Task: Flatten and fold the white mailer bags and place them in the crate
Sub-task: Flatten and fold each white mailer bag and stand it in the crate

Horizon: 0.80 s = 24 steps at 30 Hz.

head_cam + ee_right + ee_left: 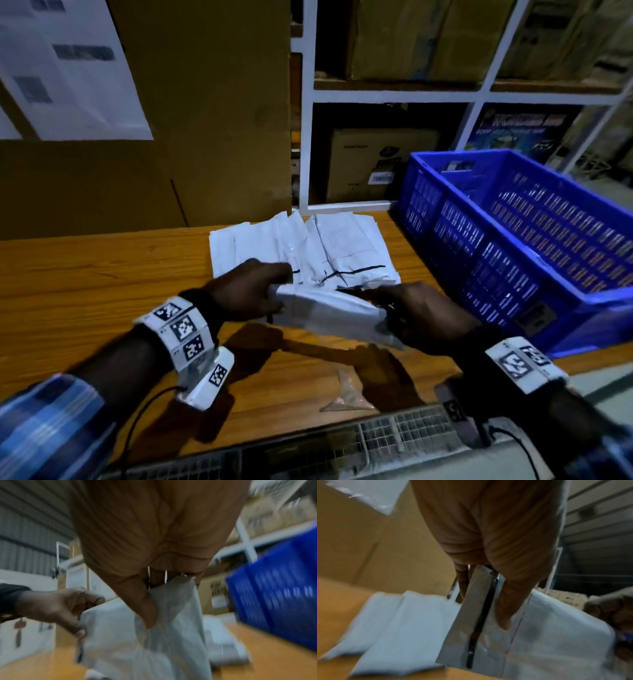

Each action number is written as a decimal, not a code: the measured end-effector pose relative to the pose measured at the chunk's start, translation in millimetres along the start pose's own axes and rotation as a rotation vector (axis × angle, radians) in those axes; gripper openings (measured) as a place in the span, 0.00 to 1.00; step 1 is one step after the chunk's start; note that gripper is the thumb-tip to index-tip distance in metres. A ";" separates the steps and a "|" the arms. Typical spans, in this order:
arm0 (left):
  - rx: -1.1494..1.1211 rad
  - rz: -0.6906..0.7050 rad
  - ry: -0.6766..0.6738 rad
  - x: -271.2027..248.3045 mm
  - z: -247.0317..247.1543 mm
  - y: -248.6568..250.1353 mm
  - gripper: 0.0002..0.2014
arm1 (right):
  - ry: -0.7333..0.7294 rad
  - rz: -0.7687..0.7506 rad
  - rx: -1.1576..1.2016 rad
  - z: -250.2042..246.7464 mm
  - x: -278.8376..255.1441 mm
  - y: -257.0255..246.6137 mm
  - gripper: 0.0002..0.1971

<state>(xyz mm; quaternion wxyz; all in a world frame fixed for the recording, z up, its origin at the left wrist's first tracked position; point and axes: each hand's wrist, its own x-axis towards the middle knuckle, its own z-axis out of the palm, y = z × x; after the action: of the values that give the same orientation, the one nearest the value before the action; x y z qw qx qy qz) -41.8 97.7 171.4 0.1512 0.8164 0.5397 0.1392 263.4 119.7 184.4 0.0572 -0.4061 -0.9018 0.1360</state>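
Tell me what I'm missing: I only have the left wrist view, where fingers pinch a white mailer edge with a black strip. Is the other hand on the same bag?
Observer: Yes. In the head view the right hand grips the opposite end of the mailer bag, which the left hand holds above the table.
Operator: Is the crate nearby?
Observer: A blue crate stands on the table, to the right of the hands.
Operator: Any bags in it?
Observer: None that I can see; its floor is only partly visible. A pile of white mailers lies behind the hands.
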 end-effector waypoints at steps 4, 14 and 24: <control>0.041 0.146 0.107 39.2 -50.2 35.3 0.17 | 0.187 -0.016 -0.045 -46.6 -21.7 12.4 0.11; 0.196 0.408 0.391 170.9 -125.6 168.8 0.21 | 0.523 0.028 -0.114 -167.3 -93.1 94.8 0.20; 0.130 0.431 0.385 295.0 -126.0 287.2 0.21 | 0.613 0.153 -0.060 -237.4 -160.4 176.7 0.12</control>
<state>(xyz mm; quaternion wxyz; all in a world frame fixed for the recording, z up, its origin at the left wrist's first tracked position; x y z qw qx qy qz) 261.7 275.5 419.7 -0.0398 0.8787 0.3805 0.2855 547.3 158.8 361.1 0.3039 -0.4963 -0.8130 -0.0156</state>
